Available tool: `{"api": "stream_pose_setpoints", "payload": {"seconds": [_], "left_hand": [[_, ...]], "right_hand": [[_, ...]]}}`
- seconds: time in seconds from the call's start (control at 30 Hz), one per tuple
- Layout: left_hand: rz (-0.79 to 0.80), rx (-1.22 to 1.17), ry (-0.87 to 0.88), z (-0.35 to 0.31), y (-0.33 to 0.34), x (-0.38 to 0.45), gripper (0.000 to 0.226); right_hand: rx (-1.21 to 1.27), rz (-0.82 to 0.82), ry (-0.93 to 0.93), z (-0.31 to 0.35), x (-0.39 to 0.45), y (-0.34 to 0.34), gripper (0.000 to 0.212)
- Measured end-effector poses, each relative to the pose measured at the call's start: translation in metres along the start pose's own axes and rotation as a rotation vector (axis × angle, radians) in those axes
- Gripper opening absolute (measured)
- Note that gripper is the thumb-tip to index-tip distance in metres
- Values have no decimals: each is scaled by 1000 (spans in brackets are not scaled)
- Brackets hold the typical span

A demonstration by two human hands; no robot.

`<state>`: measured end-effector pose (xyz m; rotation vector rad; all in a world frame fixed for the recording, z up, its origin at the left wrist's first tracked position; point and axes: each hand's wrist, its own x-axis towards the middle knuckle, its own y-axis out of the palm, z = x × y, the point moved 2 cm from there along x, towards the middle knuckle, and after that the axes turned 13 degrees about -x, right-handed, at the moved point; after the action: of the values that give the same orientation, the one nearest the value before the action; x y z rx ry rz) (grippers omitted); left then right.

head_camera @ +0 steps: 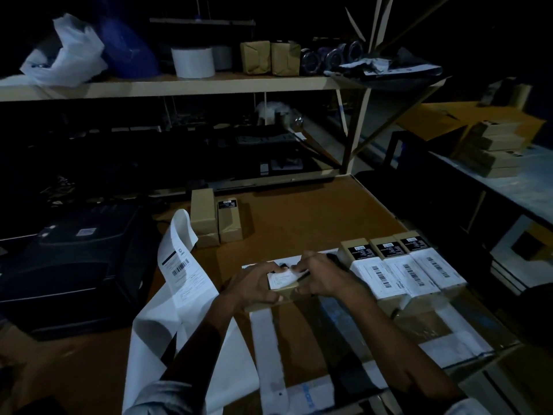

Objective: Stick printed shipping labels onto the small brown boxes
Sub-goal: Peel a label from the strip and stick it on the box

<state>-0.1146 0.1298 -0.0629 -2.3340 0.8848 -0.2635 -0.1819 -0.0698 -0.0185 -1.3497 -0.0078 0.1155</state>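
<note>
Both my arms reach forward and converge at centre, forearms bare, light sleeves bunched near the elbows at the bottom edge. Left forearm comes up from lower left, angled right; right forearm comes in from lower right, angled left, so the two form a V. Left hand (254, 284): back of hand up, fingers curved forward and down, thumb tucked low on the near side, clamping what's under it. Right hand (318, 275): back of hand up, fingers extended leftward and lightly bent, tips pressing down. Fingertips of the two hands nearly meet, a small gap between them. Wrists roughly level, both slightly cocked inward. Lighting dim, finger detail limited.
</note>
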Motion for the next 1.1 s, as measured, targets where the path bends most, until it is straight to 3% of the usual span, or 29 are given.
{"api": "stream_pose_setpoints", "payload": {"seconds": [0.3,0.57,0.67,0.83,0.97,1.1], "left_hand": [[-26,139,66,-2,4,-5,59],[-120,9,158,4,9,-8,21],[-137,-49,152,1,9,-12,26],[-98,-266,59,3,5,-16,44],[-113,-360,-4,4,2,-16,70],[-123,-141,-87,2,5,-12,78]], "right_hand": [[-69,-161,-16,-4,-21,14,43],[-317,-400,79,3,-39,33,23],[-335,-459,149,11,-48,41,17],[-172,-559,300,25,-60,51,30],[-113,-381,360,45,-57,53,64],[-183,-180,283,73,-50,76,72]]}}
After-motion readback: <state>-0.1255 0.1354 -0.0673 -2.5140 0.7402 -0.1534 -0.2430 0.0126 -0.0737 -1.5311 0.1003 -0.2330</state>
